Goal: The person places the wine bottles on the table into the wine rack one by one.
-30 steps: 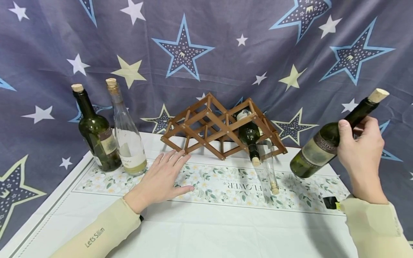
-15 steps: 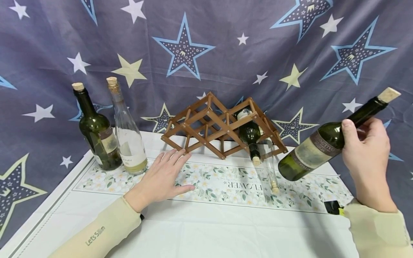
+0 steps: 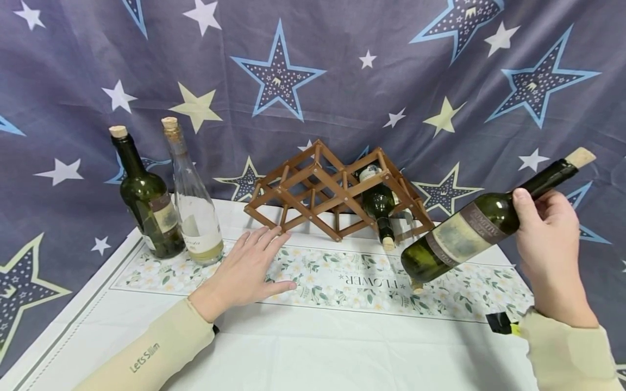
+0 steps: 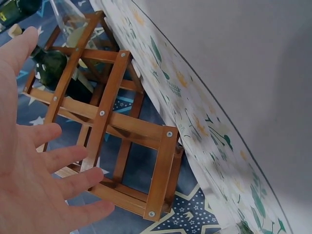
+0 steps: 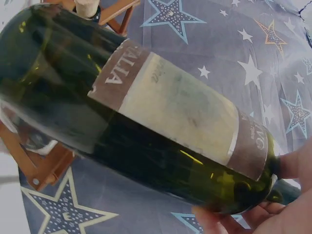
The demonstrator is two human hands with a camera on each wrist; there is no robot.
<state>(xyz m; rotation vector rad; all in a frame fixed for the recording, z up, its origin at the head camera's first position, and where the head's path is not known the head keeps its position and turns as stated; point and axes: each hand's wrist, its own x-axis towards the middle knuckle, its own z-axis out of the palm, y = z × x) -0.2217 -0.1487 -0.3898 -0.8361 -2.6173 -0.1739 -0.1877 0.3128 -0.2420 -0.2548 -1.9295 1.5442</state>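
My right hand point(image 3: 550, 233) grips a corked green wine bottle point(image 3: 459, 236) round its neck and shoulder. The bottle is tilted, base low and to the left, in the air right of the wooden wine rack point(image 3: 318, 201). Its worn label point(image 5: 180, 107) shows large in the right wrist view. My left hand point(image 3: 244, 271) lies with fingers spread, fingertips right at the rack's lower front edge. In the rack's right side rests a dark green bottle point(image 3: 379, 203), cork toward me. A clear bottle lies low at the rack's right end, mostly hidden behind the held bottle; its cork point(image 3: 417, 286) shows.
At the left stand a dark green corked bottle point(image 3: 149, 206) and a clear corked bottle point(image 3: 195, 217) with pale liquid. A flower-printed strip point(image 3: 337, 282) crosses the white tabletop point(image 3: 342, 353). Behind hangs a star-patterned curtain point(image 3: 342, 108). Near my right sleeve is a small black object point(image 3: 499, 322).
My right hand has brought the green bottle leftward and tipped it nearer level, so its base now covers most of the clear bottle by the rack. The left hand has stayed in place.
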